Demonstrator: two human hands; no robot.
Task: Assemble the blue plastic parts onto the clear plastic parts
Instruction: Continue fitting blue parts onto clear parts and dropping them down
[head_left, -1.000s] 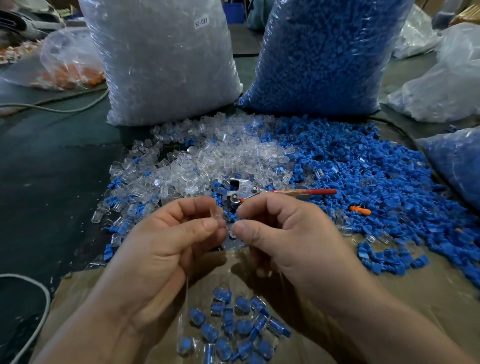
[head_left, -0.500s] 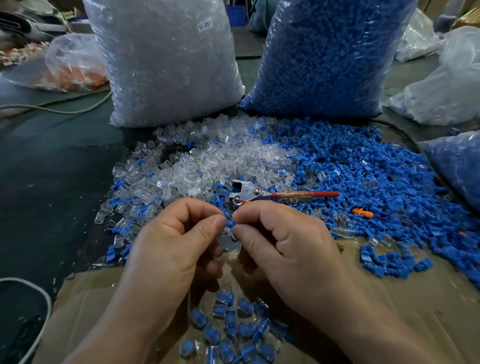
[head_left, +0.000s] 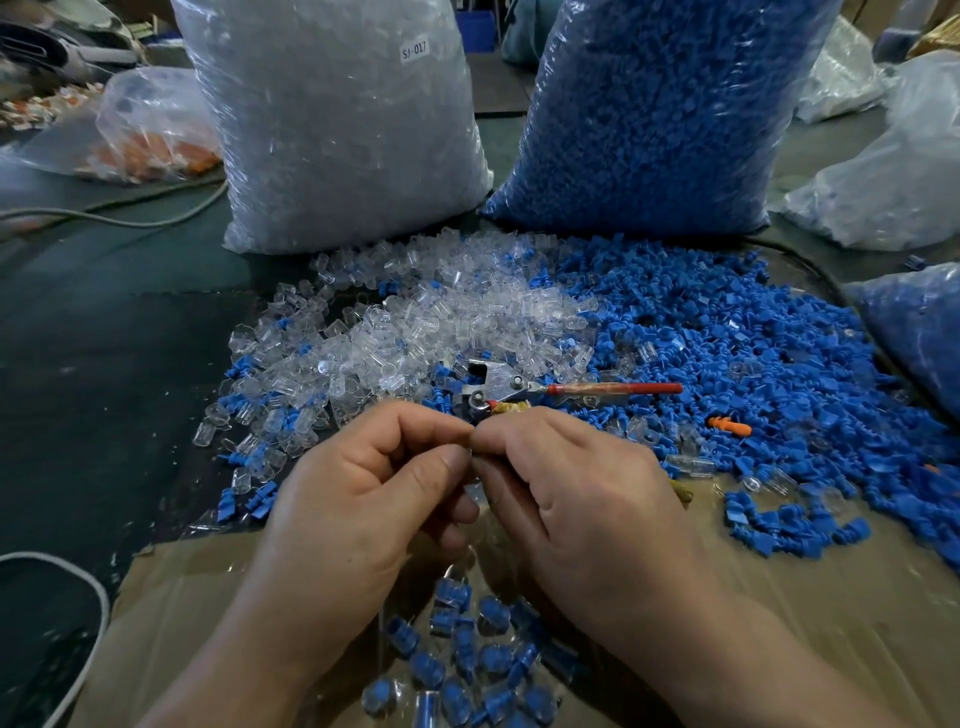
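Blue plastic parts (head_left: 753, 364) sprawl over the right side of the table (head_left: 104, 364), with clear plastic parts (head_left: 467, 322) heaped just left of them, mid-table. Left hand (head_left: 363, 499) and right hand (head_left: 582, 493) meet near the front edge, thumbs and forefingers clamped tip to tip on a piece I can't see. At the far edge, the clear-filled bag (head_left: 337, 130) carries a label (head_left: 414, 50) reading "SJ-017".
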